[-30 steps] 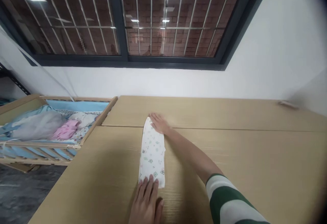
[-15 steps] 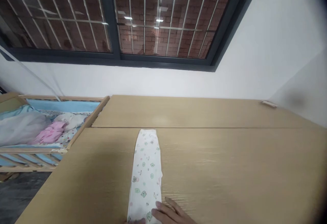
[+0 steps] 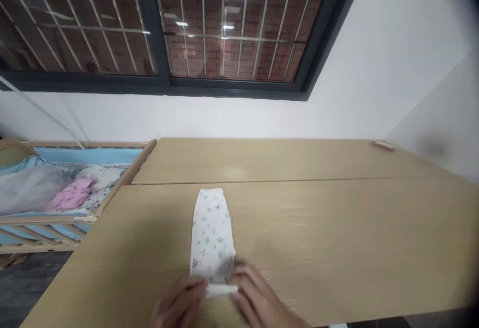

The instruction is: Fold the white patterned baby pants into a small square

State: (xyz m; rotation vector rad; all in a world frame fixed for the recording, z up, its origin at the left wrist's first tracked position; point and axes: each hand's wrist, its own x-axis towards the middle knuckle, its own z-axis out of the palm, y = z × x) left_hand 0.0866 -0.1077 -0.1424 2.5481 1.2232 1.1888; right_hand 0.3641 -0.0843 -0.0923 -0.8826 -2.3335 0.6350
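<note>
A white baby garment (image 3: 211, 233) with a small green and pink print lies flat on the light wooden table (image 3: 318, 228), folded into a narrow strip. Its near end is doubled over into a white fold. My left hand (image 3: 179, 303) and my right hand (image 3: 258, 295) are both blurred, and they pinch that fold from either side. The fingers hide part of the cloth's near end.
A wooden crib (image 3: 86, 144) with blue padding stands left of the table, holding grey and pink bedding. A small pale object (image 3: 384, 144) lies at the table's far right edge. A seam crosses the tabletop. Behind it are a white wall and a barred window (image 3: 224, 29).
The strip of cloth has become shorter, with its near end now folded up. Both hands have come together at that end. The view has shifted slightly.
</note>
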